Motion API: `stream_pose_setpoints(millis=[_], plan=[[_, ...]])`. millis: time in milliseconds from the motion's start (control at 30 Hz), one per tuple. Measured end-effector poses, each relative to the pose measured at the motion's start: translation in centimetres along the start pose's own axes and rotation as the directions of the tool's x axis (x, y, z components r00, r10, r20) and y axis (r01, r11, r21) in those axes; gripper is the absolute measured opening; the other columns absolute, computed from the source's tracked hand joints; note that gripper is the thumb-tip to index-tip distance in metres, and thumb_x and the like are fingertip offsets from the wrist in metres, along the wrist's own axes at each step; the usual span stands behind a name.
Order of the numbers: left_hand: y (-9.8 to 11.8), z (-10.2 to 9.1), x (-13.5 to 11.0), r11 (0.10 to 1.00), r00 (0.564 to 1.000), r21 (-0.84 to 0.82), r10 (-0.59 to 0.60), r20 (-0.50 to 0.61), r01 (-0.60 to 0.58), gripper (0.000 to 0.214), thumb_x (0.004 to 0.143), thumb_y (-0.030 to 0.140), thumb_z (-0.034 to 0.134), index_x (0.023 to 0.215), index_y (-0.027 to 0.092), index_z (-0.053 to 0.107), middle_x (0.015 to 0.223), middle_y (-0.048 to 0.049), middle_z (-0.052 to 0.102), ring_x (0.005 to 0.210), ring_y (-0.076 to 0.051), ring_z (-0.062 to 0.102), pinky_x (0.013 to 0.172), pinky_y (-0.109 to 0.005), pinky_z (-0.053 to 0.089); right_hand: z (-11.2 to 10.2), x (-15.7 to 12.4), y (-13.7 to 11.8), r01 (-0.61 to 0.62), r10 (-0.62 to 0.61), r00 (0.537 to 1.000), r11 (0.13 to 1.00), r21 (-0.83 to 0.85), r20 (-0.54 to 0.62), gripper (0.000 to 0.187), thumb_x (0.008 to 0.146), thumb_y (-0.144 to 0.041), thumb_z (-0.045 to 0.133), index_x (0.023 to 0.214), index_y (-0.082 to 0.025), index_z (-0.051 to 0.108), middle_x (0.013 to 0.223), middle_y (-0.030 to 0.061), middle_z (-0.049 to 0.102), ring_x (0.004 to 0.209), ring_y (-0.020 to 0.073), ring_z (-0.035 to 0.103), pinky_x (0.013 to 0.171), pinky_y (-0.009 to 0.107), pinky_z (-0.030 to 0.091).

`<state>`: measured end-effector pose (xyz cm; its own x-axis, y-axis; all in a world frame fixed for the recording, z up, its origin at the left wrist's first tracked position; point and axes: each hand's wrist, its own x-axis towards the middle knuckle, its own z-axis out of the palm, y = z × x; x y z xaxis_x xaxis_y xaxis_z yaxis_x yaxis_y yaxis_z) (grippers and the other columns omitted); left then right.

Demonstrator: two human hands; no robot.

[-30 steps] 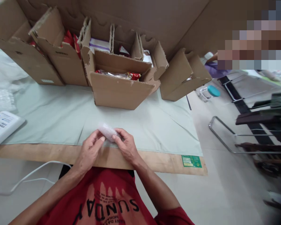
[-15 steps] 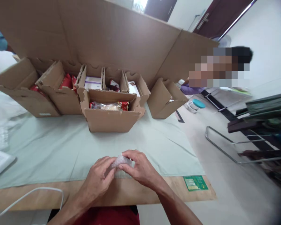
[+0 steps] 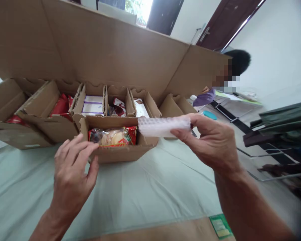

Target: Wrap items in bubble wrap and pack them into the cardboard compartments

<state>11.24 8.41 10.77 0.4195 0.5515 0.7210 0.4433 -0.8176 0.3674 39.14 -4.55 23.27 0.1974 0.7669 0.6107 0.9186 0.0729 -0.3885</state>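
Bubble wrap [image 3: 160, 127], in a white bundle, is gripped at its right end between the thumb and fingers of the right hand [image 3: 212, 144]. With the front box [image 3: 120, 155] taken as the middle of a clock dial, the bundle is held up between two and three o'clock, its left end seen across the box's right end; whether the cardboard is touched cannot be told. Between eight and nine o'clock, the left hand [image 3: 71, 167] is held with nothing in it, fingers loosely bent, fingertips close to the box's left corner; contact there cannot be told. Inside the front box, a clear and red packet [image 3: 114, 137] is contained. In the row behind, a red bag [image 3: 60, 104] is held at ten o'clock, white cartons [image 3: 92, 107] between ten and eleven, and a white pack [image 3: 140, 107] at one. At twelve, farther back, a cardboard panel [image 3: 110, 50] is stood. The table is covered by a pale green cloth [image 3: 140, 194]; a green card [image 3: 219, 226] is seen at four o'clock.
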Motion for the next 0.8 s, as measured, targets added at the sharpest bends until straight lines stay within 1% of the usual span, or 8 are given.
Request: stream_pose_setpoints(millis=[133, 267, 333, 400, 500, 667, 733, 800], plan=[[-0.2, 0.7, -2.1, 0.997, 0.999, -0.067, -0.022, 0.041, 0.024, 0.027, 0.089, 0.011, 0.060, 0.106, 0.032, 0.063, 0.103, -0.0033, 0.068, 0.120, -0.030, 0.064, 0.117, -0.066, 0.038, 0.9, 2.7, 1.3, 0.137, -0.119, 0.969, 0.988, -0.067, 0.217, 0.029, 0.098, -0.053, 0.064, 0.092, -0.027, 0.075, 0.082, -0.0018, 0.072, 0.074, 0.0137, 0.064, 0.070, 0.031, 0.048], [-0.4, 0.4, -3.2, 0.992, 0.998, -0.123, -0.012, 0.068, 0.020, 0.030, 0.086, 0.005, 0.064, 0.104, 0.029, 0.066, 0.104, -0.0046, 0.067, 0.116, -0.028, 0.066, 0.115, -0.062, 0.040, 1.7, 4.7, 1.5, 0.244, -0.181, 0.881, 0.965, -0.094, 0.436, 0.024, 0.101, -0.043, 0.060, 0.093, -0.026, 0.075, 0.088, 0.0001, 0.075, 0.081, 0.0182, 0.066, 0.078, 0.036, 0.048], [-0.5, 0.3, -3.0, 0.989, 0.998, -0.147, 0.007, 0.063, 0.003, 0.031, 0.083, 0.000, 0.065, 0.101, 0.026, 0.066, 0.102, -0.0048, 0.067, 0.113, -0.026, 0.067, 0.115, -0.059, 0.040, 2.6, 5.6, 1.4, 0.312, -0.214, 0.799, 0.946, -0.084, 0.562, 0.021, 0.101, -0.035, 0.059, 0.092, -0.023, 0.075, 0.089, 0.0023, 0.075, 0.083, 0.0203, 0.065, 0.080, 0.037, 0.046], [-0.5, 0.4, -2.8, 0.987, 0.998, -0.158, 0.012, 0.058, -0.003, 0.031, 0.081, -0.002, 0.065, 0.098, 0.024, 0.066, 0.100, -0.0046, 0.067, 0.111, -0.025, 0.067, 0.115, -0.057, 0.040, 3.9, 6.2, 1.4, 0.397, -0.261, 0.690, 0.916, -0.051, 0.675, 0.020, 0.100, -0.029, 0.059, 0.091, -0.022, 0.075, 0.087, 0.0026, 0.075, 0.085, 0.0209, 0.064, 0.082, 0.037, 0.043], [-0.4, 0.6, -2.6, 0.987, 0.998, -0.164, 0.012, 0.059, -0.002, 0.030, 0.081, -0.002, 0.065, 0.098, 0.022, 0.066, 0.100, -0.0046, 0.067, 0.111, -0.025, 0.067, 0.113, -0.055, 0.041, 6.4, 6.8, 1.6, 0.484, -0.286, 0.553, 0.874, -0.023, 0.782, 0.020, 0.098, -0.022, 0.059, 0.084, -0.021, 0.074, 0.083, 0.0018, 0.074, 0.083, 0.0194, 0.062, 0.082, 0.035, 0.040], [-0.4, 0.8, -2.7, 0.986, 0.998, -0.165, 0.002, 0.065, 0.009, 0.028, 0.080, 0.000, 0.065, 0.097, 0.022, 0.066, 0.100, -0.0043, 0.067, 0.108, -0.024, 0.068, 0.113, -0.053, 0.041, 10.3, 6.2, 1.7, 0.543, -0.137, 0.369, 0.834, -0.094, 0.919, 0.020, 0.089, -0.009, 0.063, 0.075, -0.018, 0.072, 0.080, 0.0043, 0.076, 0.073, 0.0174, 0.062, 0.071, 0.032, 0.035], [-0.4, 0.8, -2.6, 0.986, 0.998, -0.166, -0.006, 0.059, 0.016, 0.026, 0.081, 0.002, 0.065, 0.096, 0.022, 0.066, 0.100, -0.0041, 0.067, 0.107, -0.024, 0.068, 0.112, -0.054, 0.041, 11.3, 5.7, 1.6, 0.568, -0.056, 0.309, 0.812, -0.137, 0.949, 0.019, 0.087, -0.005, 0.063, 0.077, -0.018, 0.074, 0.082, 0.0060, 0.078, 0.071, 0.0180, 0.063, 0.067, 0.033, 0.033], [-0.4, 0.9, -2.6, 0.986, 0.999, -0.165, -0.011, 0.052, 0.020, 0.025, 0.081, 0.003, 0.066, 0.096, 0.023, 0.066, 0.099, -0.0040, 0.067, 0.107, -0.024, 0.068, 0.112, -0.055, 0.042, 12.0, 5.3, 1.4, 0.594, -0.022, 0.293, 0.787, -0.164, 0.956, 0.021, 0.088, -0.004, 0.061, 0.080, -0.017, 0.075, 0.083, 0.0072, 0.078, 0.071, 0.0193, 0.065, 0.066, 0.034, 0.031]])
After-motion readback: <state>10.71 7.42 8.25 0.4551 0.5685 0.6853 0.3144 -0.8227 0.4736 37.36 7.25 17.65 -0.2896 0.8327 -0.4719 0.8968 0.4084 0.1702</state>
